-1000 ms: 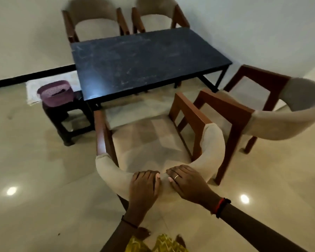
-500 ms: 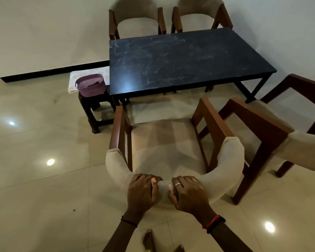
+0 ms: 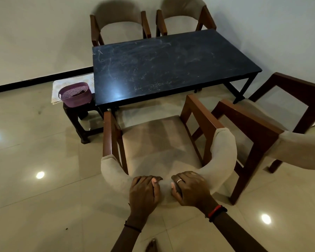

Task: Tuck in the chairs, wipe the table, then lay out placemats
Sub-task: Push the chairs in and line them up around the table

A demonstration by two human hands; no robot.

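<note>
Two hands hold the curved back of the near chair — the left hand and the right hand sit side by side on the soft top rail, each grip closed over the padding with the fingers curled on it. The right hand has one ring and a red and black band at the wrist; the left wrist has one thin dark band. This chair faces the dark counter, and its seat is not under the counter yet. There are four chairs in all: the held one, a second chair pulled out just to its right, and two far chairs against the wall on the other side of the counter. The counter top is dusty with pale streaks. To the left of the counter stands one small dark stool with one purple basket on it — behind that, a pale mat lies on the shiny floor.
</note>
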